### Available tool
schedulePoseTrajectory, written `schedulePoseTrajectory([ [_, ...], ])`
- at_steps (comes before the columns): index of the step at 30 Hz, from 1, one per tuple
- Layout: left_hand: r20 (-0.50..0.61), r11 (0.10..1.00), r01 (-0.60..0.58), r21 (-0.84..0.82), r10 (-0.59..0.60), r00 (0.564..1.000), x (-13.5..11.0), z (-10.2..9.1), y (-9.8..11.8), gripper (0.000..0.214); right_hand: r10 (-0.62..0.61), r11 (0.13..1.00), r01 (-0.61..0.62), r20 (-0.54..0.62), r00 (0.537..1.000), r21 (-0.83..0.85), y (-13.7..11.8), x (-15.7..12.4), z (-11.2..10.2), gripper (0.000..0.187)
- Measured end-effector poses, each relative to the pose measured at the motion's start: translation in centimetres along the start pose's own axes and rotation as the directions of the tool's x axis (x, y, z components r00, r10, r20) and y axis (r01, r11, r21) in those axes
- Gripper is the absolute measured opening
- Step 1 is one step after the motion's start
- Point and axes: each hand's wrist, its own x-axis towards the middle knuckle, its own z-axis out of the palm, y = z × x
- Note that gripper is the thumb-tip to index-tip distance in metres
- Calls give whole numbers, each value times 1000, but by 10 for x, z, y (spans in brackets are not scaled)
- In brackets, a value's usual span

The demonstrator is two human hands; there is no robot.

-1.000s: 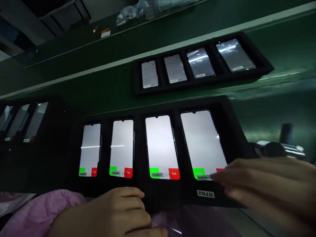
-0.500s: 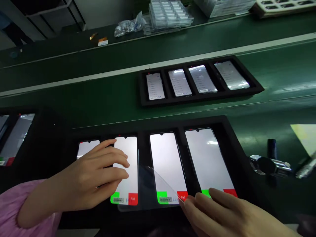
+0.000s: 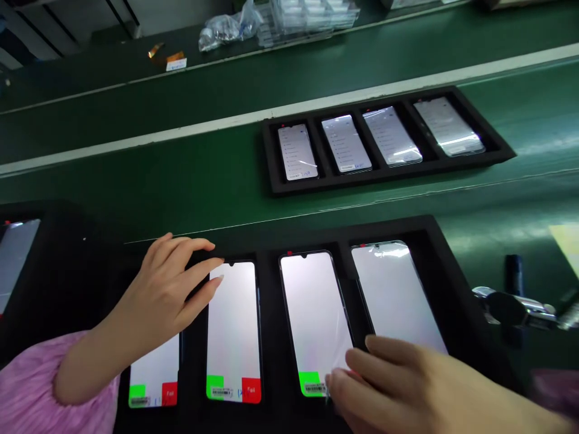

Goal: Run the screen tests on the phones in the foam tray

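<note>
A black tray in front of me holds several lit phones with white screens and green and red buttons at the bottom. My left hand is open, fingers spread over the top of the leftmost phone, fingertips touching the top left corner of the second phone. My right hand is closed in a pinch at the bottom right corner of the third phone, on a thin clear film that shows only faintly. It covers the bottom of the fourth phone.
A second black tray of lit phones lies farther back on the green belt. Another tray edge with a phone is at far left. A metal tool lies at right. Plastic bags sit on the back shelf.
My left hand rose from the near edge onto the leftmost phones. My right hand moved left from the fourth phone to the third one's bottom corner, dragging a clear film. The view tilted down.
</note>
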Motion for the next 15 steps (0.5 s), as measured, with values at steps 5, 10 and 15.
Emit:
schedulePoseTrajectory([
  [5, -37, 1000, 17, -1, -17, 999, 0, -1, -4, 12, 325, 926, -257, -238, 915, 278, 63, 28, -21, 16],
  [10, 40, 991, 94, 93, -98, 994, -12, -7, -8, 19, 771, 502, -458, -140, 621, 733, 91, 33, -37, 9],
  [15, -23, 985, 171, -4, -171, 985, -11, -2, -10, 27, 775, 505, -418, -184, 605, 755, 74, 36, -46, 8],
])
